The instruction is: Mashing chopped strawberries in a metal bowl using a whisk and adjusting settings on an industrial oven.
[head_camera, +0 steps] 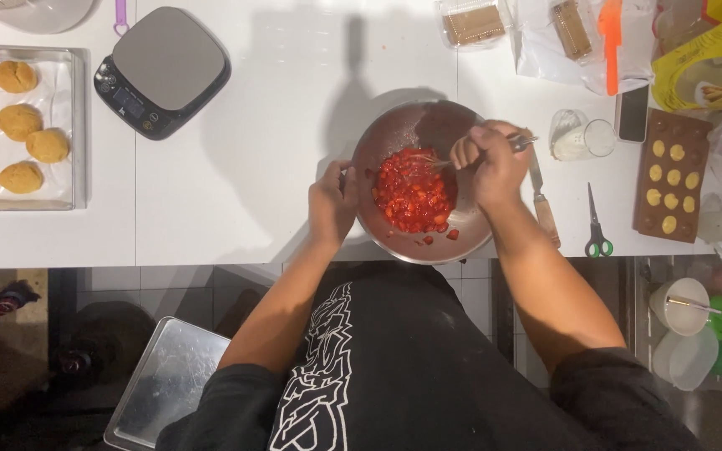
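Observation:
A steel mixing bowl point(394, 134) sits at the front edge of the white counter and holds chopped red fruit point(412, 194). My left hand point(332, 200) grips the bowl's left rim. Over the bowl's right side, my right hand point(495, 163) is closed around the handle of a metal fork point(439, 160), whose tines reach into the red pieces.
A knife point(542, 200) and green-handled scissors point(597, 225) lie right of the bowl. A brown mould with yellow rounds point(672, 175) and a glass jar point(580, 138) stand further right. A digital scale point(163, 71) and a tray of baked buns point(18, 125) are at left.

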